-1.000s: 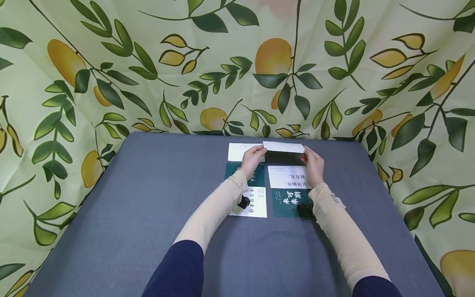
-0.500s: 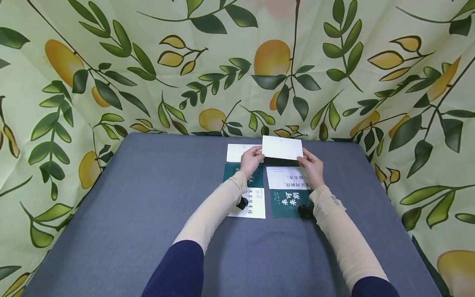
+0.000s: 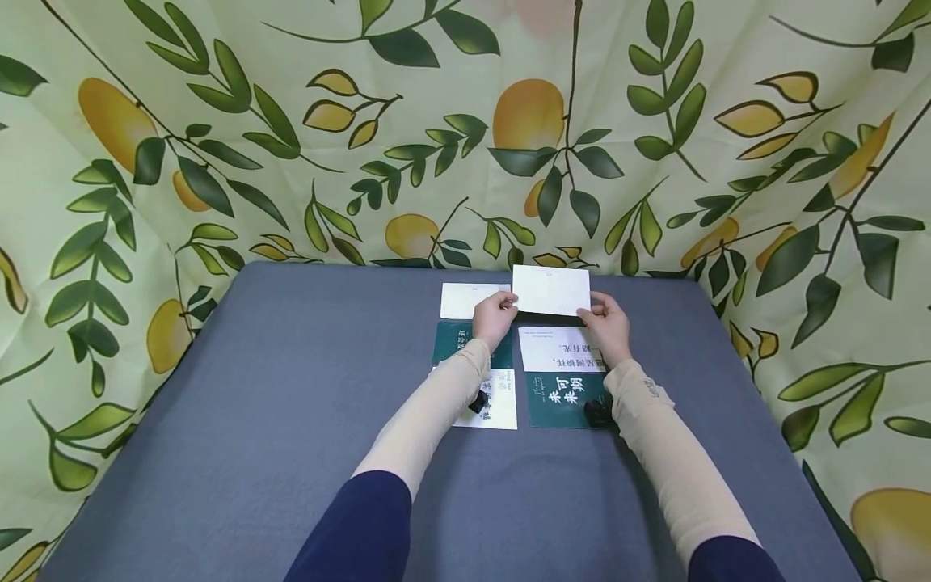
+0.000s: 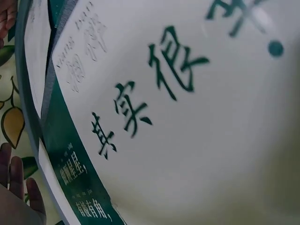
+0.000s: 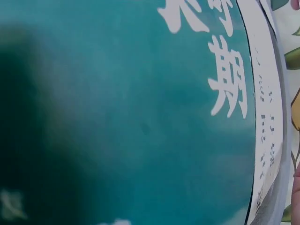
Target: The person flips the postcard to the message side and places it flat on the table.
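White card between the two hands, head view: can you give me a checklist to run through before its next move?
1. Left hand on the held white card: ok, grips its left edge.
2. Right hand on it: ok, grips near the lower right corner.
3. Lettered white card nearer the person left uncovered by it: ok, a dark strip shows between them.
4. What that strip is: cannot tell, shadow or another card.
5. Print on the held card's far side: cannot tell, hidden.
6. Left column's green card fully visible: not ok, the left arm covers part.
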{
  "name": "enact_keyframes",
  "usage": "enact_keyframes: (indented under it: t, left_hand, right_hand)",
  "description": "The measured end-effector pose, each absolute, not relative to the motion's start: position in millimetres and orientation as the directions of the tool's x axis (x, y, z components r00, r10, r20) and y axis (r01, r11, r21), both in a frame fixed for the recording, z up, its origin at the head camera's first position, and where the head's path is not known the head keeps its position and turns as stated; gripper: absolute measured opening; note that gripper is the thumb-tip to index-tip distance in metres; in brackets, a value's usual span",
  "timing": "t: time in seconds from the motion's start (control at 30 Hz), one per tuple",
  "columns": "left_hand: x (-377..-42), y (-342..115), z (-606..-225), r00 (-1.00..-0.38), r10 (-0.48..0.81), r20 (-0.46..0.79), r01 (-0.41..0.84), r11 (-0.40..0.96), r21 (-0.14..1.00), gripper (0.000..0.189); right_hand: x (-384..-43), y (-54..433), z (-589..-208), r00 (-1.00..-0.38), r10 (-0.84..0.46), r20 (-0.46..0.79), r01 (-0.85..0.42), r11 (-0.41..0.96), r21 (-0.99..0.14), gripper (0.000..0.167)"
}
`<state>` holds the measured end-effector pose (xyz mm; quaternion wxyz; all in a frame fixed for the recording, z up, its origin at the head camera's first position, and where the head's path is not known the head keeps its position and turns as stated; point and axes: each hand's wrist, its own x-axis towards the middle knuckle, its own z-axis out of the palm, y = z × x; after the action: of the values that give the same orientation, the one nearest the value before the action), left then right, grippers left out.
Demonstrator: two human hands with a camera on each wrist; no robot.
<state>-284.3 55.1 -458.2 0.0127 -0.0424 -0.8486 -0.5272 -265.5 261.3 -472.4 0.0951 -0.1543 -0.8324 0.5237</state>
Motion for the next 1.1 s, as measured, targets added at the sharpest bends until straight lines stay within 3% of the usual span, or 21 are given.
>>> enact_keyframes:
  t: [0.27, 0.5, 0.87, 1.1]
  left_hand:
    - [-283, 56, -458, -0.988, 0.141, 0.058, 0.140, 0.680, 0.720, 0.025]
    - [-280, 58, -458, -0.979, 0.196, 0.057, 0.194, 0.804, 0.562, 0.024]
    - [-278, 67, -462, -0.952, 0.293, 0.087, 0.304, 0.879, 0.368, 0.025]
    - [-272, 73, -467, -0.956, 0.284, 0.073, 0.291, 0.887, 0.359, 0.027]
  right_hand:
    - [-270, 260, -471, -0.935, 0.354, -0.011, 0.200, 0.503, -0.841, 0.031]
    - [-275, 261, -471, -0.959, 0.279, -0.054, 0.213, 0.579, -0.787, 0.036]
    - [-280, 265, -470, -0.966, 0.236, -0.109, 0.246, 0.692, -0.678, 0.040]
    - [-283, 265, -467, -0.966, 0.221, -0.132, 0.254, 0.742, -0.621, 0.039]
